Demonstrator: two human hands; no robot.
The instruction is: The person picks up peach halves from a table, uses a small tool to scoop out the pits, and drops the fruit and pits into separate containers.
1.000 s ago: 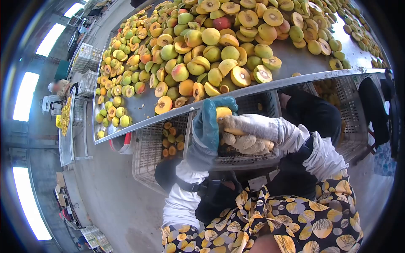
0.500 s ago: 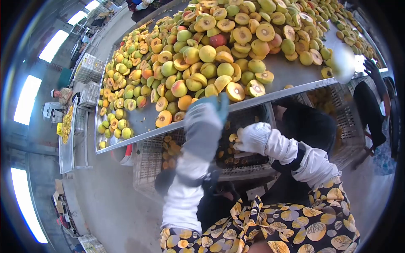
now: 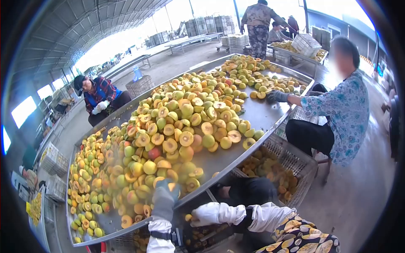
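Halved yellow peaches (image 3: 185, 139) lie heaped across a metal-topped table (image 3: 230, 162). In a grey-blue glove, my left hand (image 3: 164, 198) is at the table's near edge, its fingers closed around a peach half (image 3: 172, 186) beside the pile. My right hand (image 3: 205, 214), in a white glove, is below the table rim over the crates. Its fingers are closed, with a small piece of peach (image 3: 188, 217) at their tips. More peach pieces (image 3: 196, 236) lie beneath it, partly hidden by my arms.
A crate of peach halves (image 3: 270, 168) stands under the table's right side. A co-worker in a patterned shirt (image 3: 341, 105) sits at the right, a gloved hand (image 3: 277, 96) near the fruit. Another person in plaid (image 3: 101, 95) is across the table. Someone in camouflage (image 3: 257, 31) stands behind.
The view has swung up, bringing the whole table and the people around it into sight. My left hand, blurred at the edge before, now has a peach half. My right hand stays below the rim.
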